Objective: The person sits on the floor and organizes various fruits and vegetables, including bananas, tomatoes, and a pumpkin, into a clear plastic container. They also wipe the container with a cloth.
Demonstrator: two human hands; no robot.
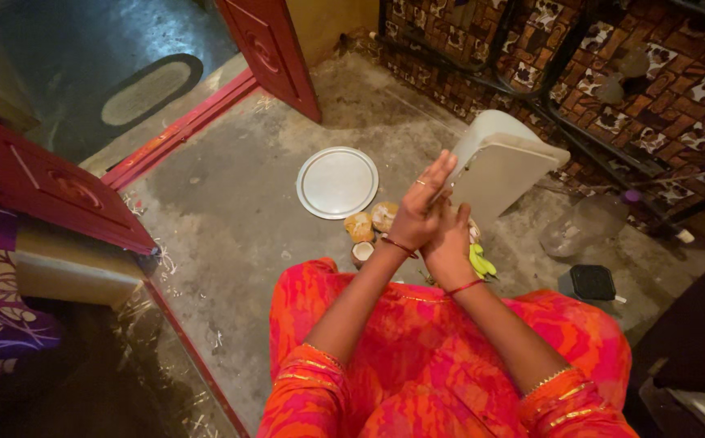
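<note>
At the left edge of the rough grey concrete floor (231,219), red painted wooden door panels (52,182) stand open. Further right lies a round, flat, dull metal plate (337,182), smooth and empty. Just beside its lower rim sit two pale halved coconut pieces (371,222), coarse-skinned, and a third half (361,253) lies closer to your knee. Your left hand (419,209) is raised with fingers stretched flat, pressed against your right hand (448,251); neither grasps anything I can see. Behind them stands a white plastic stool (502,162). Glossy yellow-green bananas (481,263) peek out beside your right wrist. In my judgement, a lowered elbow could knock the coconut halves over.
</note>
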